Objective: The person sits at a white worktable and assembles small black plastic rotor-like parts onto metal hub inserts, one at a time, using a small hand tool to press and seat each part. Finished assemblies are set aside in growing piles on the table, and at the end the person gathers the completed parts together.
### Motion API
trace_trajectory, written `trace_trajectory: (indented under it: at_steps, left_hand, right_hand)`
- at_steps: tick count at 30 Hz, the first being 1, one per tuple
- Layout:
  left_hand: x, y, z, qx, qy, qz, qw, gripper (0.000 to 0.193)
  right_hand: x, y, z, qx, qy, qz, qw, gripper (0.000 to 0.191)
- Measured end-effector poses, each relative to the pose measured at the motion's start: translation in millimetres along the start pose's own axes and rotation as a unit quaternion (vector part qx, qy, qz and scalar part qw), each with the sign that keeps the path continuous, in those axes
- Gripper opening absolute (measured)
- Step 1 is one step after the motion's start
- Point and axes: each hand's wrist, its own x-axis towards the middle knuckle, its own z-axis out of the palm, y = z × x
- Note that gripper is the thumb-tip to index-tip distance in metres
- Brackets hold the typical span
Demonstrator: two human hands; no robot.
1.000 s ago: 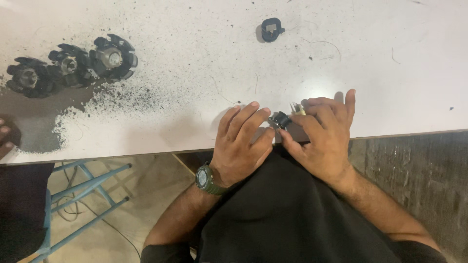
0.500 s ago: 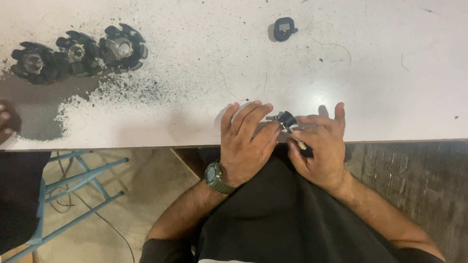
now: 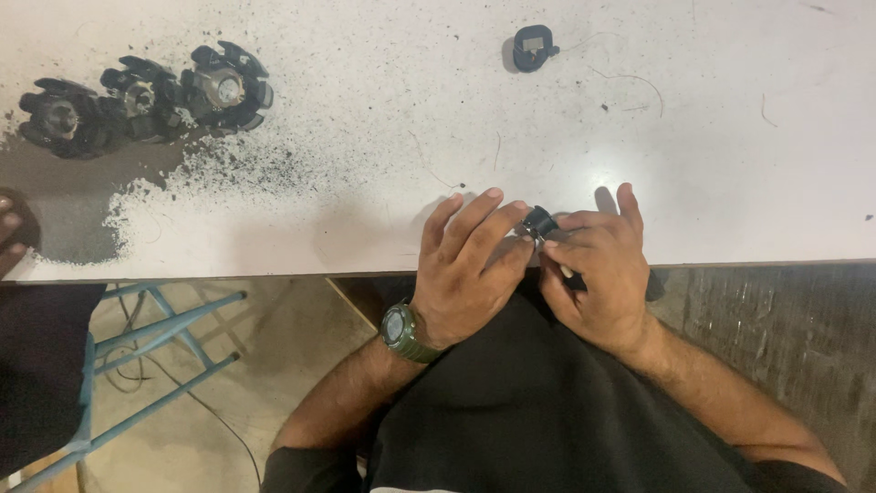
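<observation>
At the near edge of a white table point(image 3: 365, 137), my left hand point(image 3: 465, 265) and my right hand point(image 3: 598, 269) meet around a small black part point(image 3: 540, 222). The fingertips of both hands pinch it just above the table edge. My right hand also grips a thin tool whose dark handle point(image 3: 575, 281) shows under the palm; its tip is hidden. A green watch point(image 3: 401, 330) sits on my left wrist.
Three black toothed round parts point(image 3: 137, 96) lie in a row at the far left, with dark dust point(image 3: 246, 169) spread below them. A small black piece point(image 3: 534, 46) rests at the far middle. Another person's fingers point(image 3: 11, 233) show at the left edge. A blue stool frame point(image 3: 155, 347) stands below.
Both hands have shifted a little away from the body and onto the table edge, still closed around the small black part. The view has moved slightly.
</observation>
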Motion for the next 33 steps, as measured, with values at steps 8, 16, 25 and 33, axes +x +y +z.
trace_trajectory:
  at_steps: [8,16,25,33]
  left_hand:
    - [1,5,5,-0.029,0.0,-0.111,0.993,0.012]
    - [4,7,4,-0.055,-0.038,-0.147,0.987,0.007]
    - [3,4,0,-0.096,-0.053,-0.145,0.983,0.01]
    - [3,3,-4,-0.087,0.003,-0.161,0.983,0.025]
  right_hand:
    - [-2,1,1,-0.002,0.001,0.01,1.0,0.03]
    - [-8,4,1,-0.012,0.01,-0.068,0.998,0.04]
    - [-4,-1,6,-0.052,0.014,-0.056,0.997,0.039]
    - [3,-1,-11,-0.02,0.039,-0.059,0.997,0.028]
